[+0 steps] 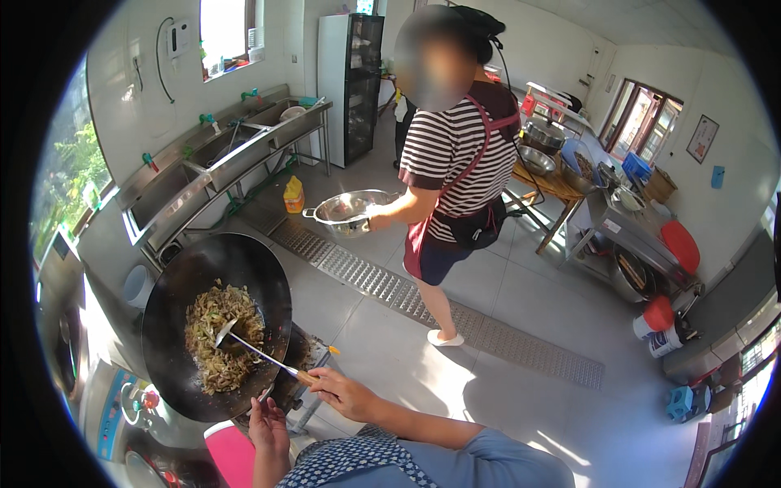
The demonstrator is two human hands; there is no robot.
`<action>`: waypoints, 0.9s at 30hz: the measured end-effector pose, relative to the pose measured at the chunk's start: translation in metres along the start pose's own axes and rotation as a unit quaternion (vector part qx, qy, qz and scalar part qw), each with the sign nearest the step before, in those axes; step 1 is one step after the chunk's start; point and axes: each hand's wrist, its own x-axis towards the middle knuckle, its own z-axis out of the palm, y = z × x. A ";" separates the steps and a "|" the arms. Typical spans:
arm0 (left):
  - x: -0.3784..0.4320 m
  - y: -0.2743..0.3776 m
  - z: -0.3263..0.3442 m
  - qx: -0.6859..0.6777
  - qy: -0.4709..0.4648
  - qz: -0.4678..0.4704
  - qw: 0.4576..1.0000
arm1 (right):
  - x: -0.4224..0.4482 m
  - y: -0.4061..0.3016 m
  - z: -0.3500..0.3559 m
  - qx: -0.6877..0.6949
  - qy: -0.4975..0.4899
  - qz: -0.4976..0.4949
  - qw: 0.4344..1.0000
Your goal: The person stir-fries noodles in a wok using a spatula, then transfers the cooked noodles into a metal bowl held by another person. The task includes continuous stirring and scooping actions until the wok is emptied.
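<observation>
A large black wok [168, 317] sits on the burner stand at the left. In it lies a heap of chopped, stir-fried food [226, 366]. My right hand [345, 393] grips the wooden end of a metal ladle [262, 354], whose bowl rests in the food. At the wok's near rim, my left hand [268, 427] is closed around a short metal handle [266, 393], partly hidden by the fingers.
A co-worker [457, 152] across from me carries a steel two-handled basin [348, 210]. Steel sinks [207, 171] run along the left wall, with a yellow jug [294, 195] on the floor nearby. A metal drain grate [366, 274] crosses the floor. Pans and bowls crowd a steel table [640, 229] at right.
</observation>
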 end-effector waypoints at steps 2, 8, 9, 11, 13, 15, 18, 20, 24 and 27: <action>-0.002 0.001 -0.001 0.000 -0.002 0.004 1.000 | -0.001 -0.005 0.001 -0.010 0.001 -0.008 1.000; -0.005 -0.001 -0.001 0.005 -0.008 0.002 1.000 | -0.005 -0.005 0.002 -0.009 0.011 -0.018 1.000; -0.004 0.000 0.000 0.007 -0.017 0.000 1.000 | -0.005 -0.005 0.002 -0.007 0.013 -0.014 1.000; -0.007 0.000 0.001 0.011 -0.012 0.000 1.000 | -0.006 0.001 0.004 -0.018 0.019 -0.035 0.999; -0.008 0.001 -0.001 0.015 -0.013 0.002 1.000 | -0.004 0.001 0.005 -0.020 0.023 -0.044 0.999; -0.008 0.002 -0.002 0.016 -0.016 0.001 1.000 | -0.004 0.000 0.006 -0.016 0.020 -0.035 0.999; -0.010 0.004 0.003 0.012 -0.025 -0.005 1.000 | -0.005 -0.002 0.003 -0.018 0.011 -0.019 1.000; -0.010 0.005 0.003 0.013 -0.031 -0.005 0.999 | -0.004 0.000 0.004 -0.019 0.019 -0.032 0.999; -0.010 0.005 0.005 0.012 -0.035 -0.010 0.999 | -0.006 -0.001 0.003 -0.021 0.022 -0.040 0.999; -0.011 0.005 0.004 0.010 -0.031 -0.012 0.999 | -0.005 -0.004 0.003 -0.004 0.027 -0.047 0.999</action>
